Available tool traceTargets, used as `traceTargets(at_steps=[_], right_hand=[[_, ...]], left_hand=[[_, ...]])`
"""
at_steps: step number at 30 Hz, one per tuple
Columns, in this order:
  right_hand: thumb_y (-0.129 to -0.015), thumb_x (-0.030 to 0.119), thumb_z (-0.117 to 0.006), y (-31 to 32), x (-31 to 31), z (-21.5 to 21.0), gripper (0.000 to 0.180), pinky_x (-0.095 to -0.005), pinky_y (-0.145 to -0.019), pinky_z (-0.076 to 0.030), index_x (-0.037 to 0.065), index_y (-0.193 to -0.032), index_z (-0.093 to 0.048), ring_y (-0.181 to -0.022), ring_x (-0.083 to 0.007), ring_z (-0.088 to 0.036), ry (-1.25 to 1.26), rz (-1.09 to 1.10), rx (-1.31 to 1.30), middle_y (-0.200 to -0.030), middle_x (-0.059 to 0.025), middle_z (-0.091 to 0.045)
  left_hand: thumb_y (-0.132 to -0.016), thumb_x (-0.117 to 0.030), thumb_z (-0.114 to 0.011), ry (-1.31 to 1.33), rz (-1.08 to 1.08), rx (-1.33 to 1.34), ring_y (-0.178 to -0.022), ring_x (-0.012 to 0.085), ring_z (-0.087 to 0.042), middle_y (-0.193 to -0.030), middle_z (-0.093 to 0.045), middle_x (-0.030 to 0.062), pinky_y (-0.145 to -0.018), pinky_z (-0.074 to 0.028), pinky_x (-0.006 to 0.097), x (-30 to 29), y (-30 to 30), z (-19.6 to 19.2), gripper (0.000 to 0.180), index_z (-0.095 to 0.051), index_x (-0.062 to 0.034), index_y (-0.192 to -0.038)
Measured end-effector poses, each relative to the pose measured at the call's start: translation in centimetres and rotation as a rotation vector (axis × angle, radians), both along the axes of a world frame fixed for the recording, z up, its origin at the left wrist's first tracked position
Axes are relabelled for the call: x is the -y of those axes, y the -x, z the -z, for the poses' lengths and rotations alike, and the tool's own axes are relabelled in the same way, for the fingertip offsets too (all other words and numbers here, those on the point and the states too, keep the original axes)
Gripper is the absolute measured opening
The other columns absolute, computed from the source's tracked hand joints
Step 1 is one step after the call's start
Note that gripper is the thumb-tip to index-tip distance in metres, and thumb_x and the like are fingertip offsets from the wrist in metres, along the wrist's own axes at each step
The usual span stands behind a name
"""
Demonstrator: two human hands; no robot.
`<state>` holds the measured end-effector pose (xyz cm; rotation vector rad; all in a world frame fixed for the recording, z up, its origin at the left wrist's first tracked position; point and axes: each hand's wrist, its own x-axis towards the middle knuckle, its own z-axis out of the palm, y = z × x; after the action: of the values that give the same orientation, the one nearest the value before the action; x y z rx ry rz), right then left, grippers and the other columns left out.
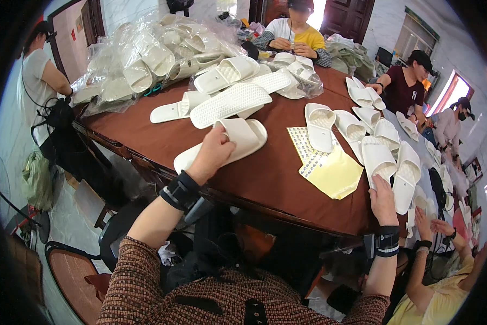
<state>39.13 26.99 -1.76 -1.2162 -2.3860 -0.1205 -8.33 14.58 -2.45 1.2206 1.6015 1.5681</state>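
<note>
My left hand (217, 147) is closed on the edge of a white slipper (249, 140) near the table's front edge, with its fingers at the strap. Over on the right, my right hand (383, 199) grips the heel end of another white slipper (377, 157), its thumb and fingers on the sole. A matching slipper (407, 176) lies right beside that one. Beyond my left hand are loose slippers, one turned with its textured sole (230, 105) up. Between my hands, yellow sticker sheets (338, 173) lie partly under a single slipper (320, 127).
A heap of plastic-bagged slippers (157, 51) covers the far left of the brown-covered table (254, 181). More slippers (351, 130) line the right side. Co-workers sit across and to the right; one person's hands (430, 225) are close to my right arm. A chair (73, 271) stands lower left.
</note>
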Motion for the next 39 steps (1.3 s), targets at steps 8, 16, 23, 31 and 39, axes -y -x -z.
traceTargets(at_steps=[8, 16, 23, 31, 39], right_hand=[[-0.084, 0.000, -0.060, 0.9, 0.7, -1.0, 0.038, -0.0451, -0.098, -0.045, -0.003, -0.121, -0.055, -0.114, -0.0416, -0.055, 0.036, 0.008, -0.048, -0.123, -0.0248, -0.059], [-0.087, 0.003, -0.064, 10.6, 8.3, -6.3, 0.037, -0.0413, -0.091, -0.047, 0.000, -0.123, -0.057, -0.105, -0.0383, -0.060, 0.240, -0.246, -0.320, -0.114, -0.0225, -0.063], [-0.089, 0.006, -0.065, 15.1, 9.9, -4.4, 0.045, -0.0330, -0.073, -0.051, 0.001, -0.132, -0.052, -0.077, -0.0237, -0.064, 0.475, -0.426, -0.475, -0.098, -0.0174, -0.065], [-0.090, 0.011, -0.064, 16.0, 9.0, -2.2, 0.056, -0.0306, -0.071, -0.051, 0.001, -0.141, -0.042, -0.078, -0.0146, -0.062, 0.821, -0.391, -0.576, -0.091, -0.0121, -0.065], [-0.087, 0.014, -0.061, 16.9, 7.4, -1.2, 0.051, -0.0377, -0.072, -0.049, 0.005, -0.135, -0.047, -0.076, -0.0265, -0.060, 0.596, -0.413, -0.574, -0.084, -0.0136, -0.060]], left_hand=[[-0.081, 0.005, -0.052, -0.005, 0.269, 0.151, -0.074, 0.0073, -0.055, -0.087, -0.063, 0.0043, -0.060, -0.044, 0.024, 3.8, -6.1, -2.3, 0.042, -0.050, 0.0030, -0.123], [-0.089, 0.004, -0.055, 0.007, 0.468, 0.269, -0.083, 0.0057, -0.057, -0.097, -0.063, 0.0031, -0.068, -0.046, 0.020, 4.8, -10.5, -3.1, 0.057, -0.037, -0.0001, -0.143], [-0.089, 0.006, -0.055, 0.048, 0.463, 0.100, -0.089, 0.0083, -0.059, -0.099, -0.063, 0.0051, -0.074, -0.049, 0.023, 5.7, -11.5, -2.9, 0.061, -0.034, 0.0005, -0.146], [-0.089, 0.004, -0.056, 0.066, 0.492, 0.034, -0.088, 0.0091, -0.060, -0.098, -0.065, 0.0050, -0.073, -0.049, 0.024, 6.2, -11.1, -2.3, 0.054, -0.040, -0.0001, -0.140], [-0.091, 0.000, -0.061, 0.023, 0.273, -0.202, -0.094, 0.0128, -0.061, -0.101, -0.065, 0.0042, -0.086, -0.048, 0.027, 6.5, -6.1, -3.3, 0.028, -0.061, 0.0027, -0.118]])
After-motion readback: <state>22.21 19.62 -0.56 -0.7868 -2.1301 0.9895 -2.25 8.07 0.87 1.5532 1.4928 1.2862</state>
